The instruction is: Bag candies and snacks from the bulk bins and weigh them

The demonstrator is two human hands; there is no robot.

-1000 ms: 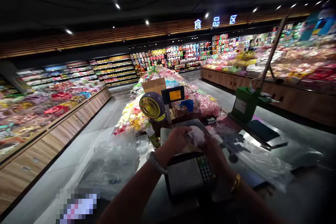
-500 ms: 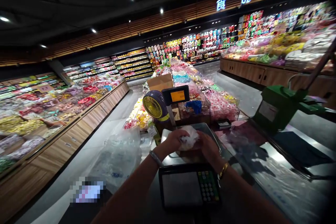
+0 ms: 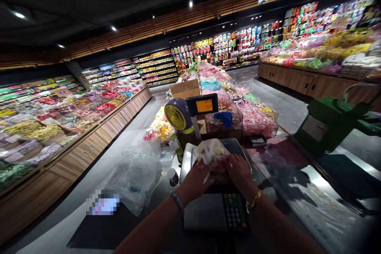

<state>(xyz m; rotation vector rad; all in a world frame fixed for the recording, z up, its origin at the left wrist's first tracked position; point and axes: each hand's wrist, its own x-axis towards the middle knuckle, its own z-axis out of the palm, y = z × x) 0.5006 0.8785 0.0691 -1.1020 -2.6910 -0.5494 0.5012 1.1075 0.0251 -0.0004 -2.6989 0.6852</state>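
A clear plastic bag (image 3: 212, 150) with pale, roundish contents sits on the metal pan of a weighing scale (image 3: 186, 162). My left hand (image 3: 195, 180) is closed on the near left side of the bag, thumb pointing right. On the bag's right side, my right hand (image 3: 240, 170) has its fingers curled against it. Exactly what the fingertips pinch is partly hidden. Below my hands is the scale's keypad (image 3: 235, 210). Its raised display (image 3: 205, 105) glows orange with digits.
Left of the scale lie loose clear plastic bags (image 3: 133, 178) and a small capped bottle (image 3: 172, 176). A purple and yellow fan (image 3: 177, 115) stands behind. A green machine (image 3: 320, 125) is at right. Candy bins (image 3: 256, 121) lie beyond, and a blurred-out phone (image 3: 104, 204) at lower left.
The bag has come down onto the scale pan and spread out, and my hands have turned palm-down beside it. The display digits have changed. The view has shifted slightly left.
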